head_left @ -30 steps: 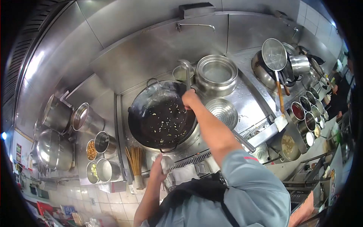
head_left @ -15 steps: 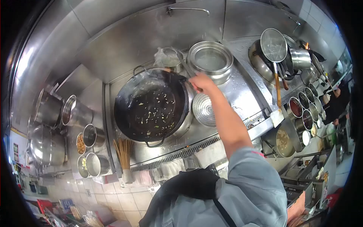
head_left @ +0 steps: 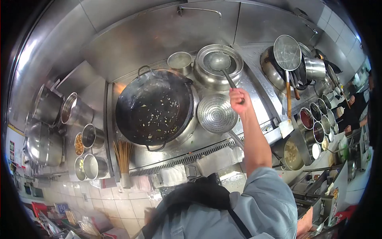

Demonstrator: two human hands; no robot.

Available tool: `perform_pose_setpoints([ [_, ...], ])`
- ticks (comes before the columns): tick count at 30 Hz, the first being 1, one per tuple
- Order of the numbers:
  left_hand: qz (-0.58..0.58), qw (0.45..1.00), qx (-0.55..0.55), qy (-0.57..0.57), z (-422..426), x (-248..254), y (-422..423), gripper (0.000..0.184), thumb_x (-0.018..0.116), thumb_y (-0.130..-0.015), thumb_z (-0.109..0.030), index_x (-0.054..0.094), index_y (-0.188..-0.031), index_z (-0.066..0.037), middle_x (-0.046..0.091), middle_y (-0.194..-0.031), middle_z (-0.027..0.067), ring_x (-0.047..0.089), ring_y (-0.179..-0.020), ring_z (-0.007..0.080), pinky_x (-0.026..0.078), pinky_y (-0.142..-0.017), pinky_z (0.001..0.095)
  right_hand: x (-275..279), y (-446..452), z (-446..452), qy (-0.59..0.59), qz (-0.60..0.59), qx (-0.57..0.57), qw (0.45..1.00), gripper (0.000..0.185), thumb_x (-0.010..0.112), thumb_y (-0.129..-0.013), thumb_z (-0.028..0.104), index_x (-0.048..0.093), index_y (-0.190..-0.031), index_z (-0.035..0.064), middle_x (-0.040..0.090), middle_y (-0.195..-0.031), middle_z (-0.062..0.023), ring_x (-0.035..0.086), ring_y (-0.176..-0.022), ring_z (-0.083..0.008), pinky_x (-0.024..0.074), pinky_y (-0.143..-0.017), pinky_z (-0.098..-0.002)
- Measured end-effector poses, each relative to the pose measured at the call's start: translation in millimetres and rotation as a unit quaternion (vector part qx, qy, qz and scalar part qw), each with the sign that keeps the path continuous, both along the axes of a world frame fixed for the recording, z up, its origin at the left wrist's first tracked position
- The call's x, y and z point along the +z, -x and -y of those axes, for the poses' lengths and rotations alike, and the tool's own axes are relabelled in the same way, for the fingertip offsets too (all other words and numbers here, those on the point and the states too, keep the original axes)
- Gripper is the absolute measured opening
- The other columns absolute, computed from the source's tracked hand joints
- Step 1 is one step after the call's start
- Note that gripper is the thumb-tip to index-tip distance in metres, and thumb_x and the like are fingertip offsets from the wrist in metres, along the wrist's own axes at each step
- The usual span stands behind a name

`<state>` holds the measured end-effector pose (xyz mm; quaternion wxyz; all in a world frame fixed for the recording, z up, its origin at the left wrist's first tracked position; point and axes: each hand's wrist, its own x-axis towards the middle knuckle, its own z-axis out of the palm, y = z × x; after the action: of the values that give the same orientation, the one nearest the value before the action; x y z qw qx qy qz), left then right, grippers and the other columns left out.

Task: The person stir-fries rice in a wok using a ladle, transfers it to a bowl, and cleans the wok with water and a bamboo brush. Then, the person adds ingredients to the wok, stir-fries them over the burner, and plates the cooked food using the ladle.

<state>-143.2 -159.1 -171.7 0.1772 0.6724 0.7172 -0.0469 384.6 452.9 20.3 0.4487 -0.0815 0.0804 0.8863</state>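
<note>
our right hand (head_left: pixel 240 101) is closed around the handle of a long grey metal ladle (head_left: pixel 220 61) — its bowl is beyond the hand, over a wide round steel pot (head_left: pixel 201 74). left of the hand, near it, lies a round perforated steel strainer (head_left: pixel 215 113); farther left sits a big black two-handled wok (head_left: pixel 133 103) with pale chopped bits (head_left: pixel 160 118) inside. we cannot tell our left hand's state.

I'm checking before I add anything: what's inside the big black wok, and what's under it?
Small pale bits lie scattered inside the wok. Underneath, only some curved metal shows at the right; the wok hides the rest.
</note>
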Motion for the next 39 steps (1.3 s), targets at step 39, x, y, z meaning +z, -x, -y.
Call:
perform_pose_setpoints([
  [39, 0.303, 0.878, 0.362, 0.08, -10.7, -32.3, -23.6, 0.034, 0.068, -0.09, -0.032, 0.066, -0.094, 0.002, 0.069, -0.087, 0.014, 0.066, -0.081, 0.0261, 0.052, -0.069, 0.0413, 92.3, 65.1, 284.7, -0.192, 0.617, -0.077, 0.759, 0.022, 0.058, -0.089, 0.007, 0.053, -0.11, 0.0021, 0.047, -0.06, -0.0012, 0.043, -0.04, -0.012, 0.0359, -0.034, -0.03],
])
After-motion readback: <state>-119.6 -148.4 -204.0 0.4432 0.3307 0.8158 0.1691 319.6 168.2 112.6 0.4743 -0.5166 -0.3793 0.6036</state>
